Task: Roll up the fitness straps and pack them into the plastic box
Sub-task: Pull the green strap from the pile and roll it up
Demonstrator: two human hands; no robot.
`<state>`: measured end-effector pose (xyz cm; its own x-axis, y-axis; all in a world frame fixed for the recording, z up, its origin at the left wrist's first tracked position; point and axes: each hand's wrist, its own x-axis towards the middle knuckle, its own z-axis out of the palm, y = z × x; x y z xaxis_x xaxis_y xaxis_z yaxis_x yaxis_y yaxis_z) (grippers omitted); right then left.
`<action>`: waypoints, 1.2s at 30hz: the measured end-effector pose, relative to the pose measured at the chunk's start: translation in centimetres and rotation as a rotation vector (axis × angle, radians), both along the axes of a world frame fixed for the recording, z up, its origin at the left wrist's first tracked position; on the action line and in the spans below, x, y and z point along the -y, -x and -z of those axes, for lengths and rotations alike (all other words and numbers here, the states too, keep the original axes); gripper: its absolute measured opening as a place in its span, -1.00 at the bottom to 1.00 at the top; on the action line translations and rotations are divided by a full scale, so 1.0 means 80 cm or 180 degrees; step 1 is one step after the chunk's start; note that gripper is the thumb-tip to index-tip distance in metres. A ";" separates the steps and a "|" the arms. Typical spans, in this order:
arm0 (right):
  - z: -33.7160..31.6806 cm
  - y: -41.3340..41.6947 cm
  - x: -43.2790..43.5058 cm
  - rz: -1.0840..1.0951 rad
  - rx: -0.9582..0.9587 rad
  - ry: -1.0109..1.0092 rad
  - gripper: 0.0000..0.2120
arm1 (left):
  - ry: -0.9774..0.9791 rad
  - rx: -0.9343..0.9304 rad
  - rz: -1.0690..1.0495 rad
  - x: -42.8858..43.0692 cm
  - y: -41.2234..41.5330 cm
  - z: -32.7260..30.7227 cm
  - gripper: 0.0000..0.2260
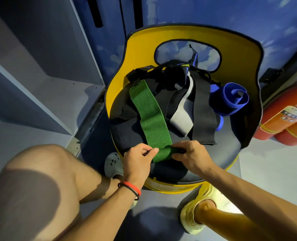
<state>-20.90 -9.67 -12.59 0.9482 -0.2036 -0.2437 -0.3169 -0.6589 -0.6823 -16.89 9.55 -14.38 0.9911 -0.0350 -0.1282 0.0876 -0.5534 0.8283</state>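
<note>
While left hand (137, 160) and right hand (191, 157) each pinch the rolled near end of the green strap (149, 115), the rest of it lies flat across the chair (144, 46) seat. Seat also holds loose black straps (203, 108), a grey strap (180, 119) and a blue roll (231, 98) at right by the backrest. Hands sit at the seat's near edge. Shelf (57, 94) close on the left, extinguishers (283, 115) on the right.

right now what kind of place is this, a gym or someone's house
Likely a gym's locker or storage corner, not certain. Open grey locker-style cabinets stand on the left, red fire extinguishers sit at right, and a green strap and other fitness straps lie on a yellow chair.
</note>
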 end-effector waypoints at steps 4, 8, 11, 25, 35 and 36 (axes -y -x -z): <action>-0.005 -0.002 -0.003 -0.0401 0.0086 0.0253 -0.68 | -0.0129 0.0094 0.0048 0.001 0.002 0.004 -0.84; -0.008 -0.006 -0.001 -0.0542 0.0057 0.0210 -0.71 | -0.0181 0.0120 0.0069 0.000 0.004 0.000 -0.85; -0.002 -0.011 0.005 -0.0207 -0.0062 0.0007 -0.76 | -0.0393 0.0408 0.0259 -0.002 0.008 -0.003 -0.93; -0.004 -0.021 0.003 0.1023 -0.0893 -0.1717 -0.74 | -0.0714 0.0433 0.1141 -0.011 0.026 -0.006 -0.61; 0.014 -0.005 0.017 -0.1377 0.1088 0.0705 -0.82 | -0.0775 0.0433 0.1136 -0.014 0.005 -0.006 -0.65; 0.013 -0.005 0.020 -0.1647 0.1057 0.0812 -0.76 | -0.0728 0.0390 0.1076 -0.015 0.003 -0.005 -0.64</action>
